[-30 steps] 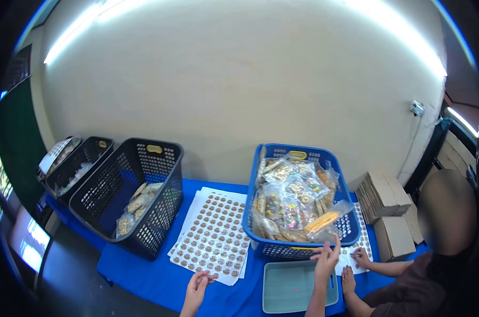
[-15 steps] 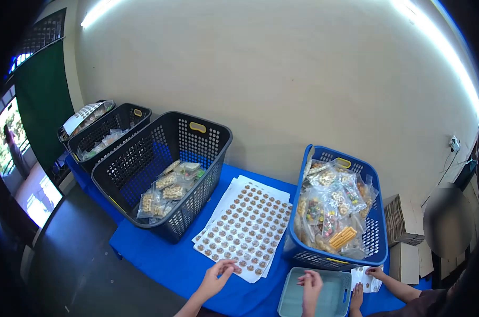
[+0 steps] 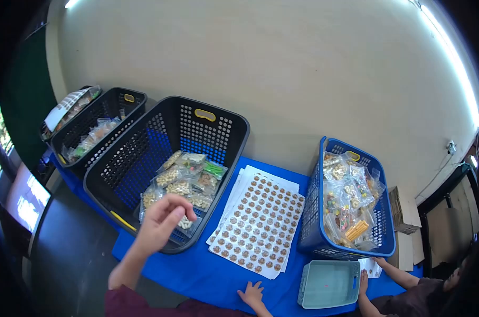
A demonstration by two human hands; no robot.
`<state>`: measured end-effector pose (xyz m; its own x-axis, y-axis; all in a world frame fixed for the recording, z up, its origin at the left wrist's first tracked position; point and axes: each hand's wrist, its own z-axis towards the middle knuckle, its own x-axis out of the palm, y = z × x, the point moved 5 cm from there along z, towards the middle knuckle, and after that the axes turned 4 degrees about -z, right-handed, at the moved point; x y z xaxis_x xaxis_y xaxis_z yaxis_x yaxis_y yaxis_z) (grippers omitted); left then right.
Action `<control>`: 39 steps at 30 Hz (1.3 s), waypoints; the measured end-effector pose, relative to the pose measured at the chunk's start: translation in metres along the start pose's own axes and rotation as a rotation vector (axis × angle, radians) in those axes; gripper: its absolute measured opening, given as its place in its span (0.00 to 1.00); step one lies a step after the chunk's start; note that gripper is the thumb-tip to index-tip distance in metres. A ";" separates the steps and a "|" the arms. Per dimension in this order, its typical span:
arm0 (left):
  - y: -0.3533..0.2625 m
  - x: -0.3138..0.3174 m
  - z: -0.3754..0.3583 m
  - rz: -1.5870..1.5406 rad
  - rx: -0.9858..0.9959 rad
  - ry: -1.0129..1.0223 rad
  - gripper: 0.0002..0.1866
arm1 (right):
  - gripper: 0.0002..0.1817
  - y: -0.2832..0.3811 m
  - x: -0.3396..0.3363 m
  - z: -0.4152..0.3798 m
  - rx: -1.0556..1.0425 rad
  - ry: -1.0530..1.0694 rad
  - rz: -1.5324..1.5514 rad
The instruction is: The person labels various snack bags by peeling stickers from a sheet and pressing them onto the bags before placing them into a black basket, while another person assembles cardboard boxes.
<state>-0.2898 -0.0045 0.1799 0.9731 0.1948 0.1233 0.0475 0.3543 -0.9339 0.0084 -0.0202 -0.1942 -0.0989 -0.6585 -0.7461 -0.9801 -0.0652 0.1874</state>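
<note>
My left hand point(image 3: 165, 219) is over the near rim of the large black basket point(image 3: 239, 132), its fingers curled toward the thumb; anything between them is too small to make out. Below and beyond it, clear packets of pale snacks point(image 3: 178, 187) lie in the basket. My right hand point(image 3: 252, 296) has its fingers spread on the blue cloth point(image 3: 197, 280), holding nothing. It is just in front of the stacked white sheets of round brown stickers point(image 3: 258, 222) and left of the pale green tray point(image 3: 329, 285).
A blue basket point(image 3: 314, 211) full of snack packets stands behind the tray. Two more black baskets point(image 3: 99, 129) are at the left. At the right, another person's hands point(image 3: 363, 282) are at a small sticker sheet point(image 3: 371, 268); cardboard point(image 3: 404, 211) stands behind.
My left hand has moved left from the sticker sheet to over the black basket. My right hand has left the tray area and come down on the cloth, fingers spread. The view has shifted.
</note>
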 end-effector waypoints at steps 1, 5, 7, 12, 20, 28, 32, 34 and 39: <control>-0.004 -0.005 0.014 0.031 -0.013 0.057 0.07 | 0.42 0.005 0.002 -0.001 0.031 -0.041 0.019; 0.030 -0.013 0.066 -0.005 -0.086 0.170 0.07 | 0.47 0.019 0.019 -0.004 0.161 -0.149 0.009; 0.062 0.003 0.096 0.387 -0.010 0.336 0.04 | 0.48 0.013 0.027 -0.008 0.192 -0.179 -0.011; 0.143 -0.009 0.164 1.217 0.686 0.237 0.04 | 0.48 0.020 0.016 -0.011 0.186 -0.229 0.062; 0.409 -0.113 0.146 1.342 -0.332 0.618 0.26 | 0.46 0.016 0.018 -0.015 0.230 -0.274 0.143; 0.437 -0.096 0.014 1.447 -0.805 1.588 0.30 | 0.46 0.006 0.034 -0.006 0.233 -0.366 -0.009; 0.418 -0.094 0.057 1.643 -0.749 1.459 0.27 | 0.47 0.005 0.035 -0.007 0.236 -0.367 -0.018; 0.387 -0.087 0.091 1.774 -0.512 1.143 0.23 | 0.47 0.004 0.035 -0.006 0.232 -0.383 -0.030; 0.228 -0.044 0.137 1.817 -0.144 0.720 0.15 | 0.46 0.006 0.033 -0.011 0.222 -0.372 -0.012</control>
<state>-0.3527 0.1931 0.0079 -0.2246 -0.1782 -0.9580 -0.9709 0.1247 0.2044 0.0011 -0.0510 -0.2108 -0.1025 -0.3409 -0.9345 -0.9908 0.1179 0.0656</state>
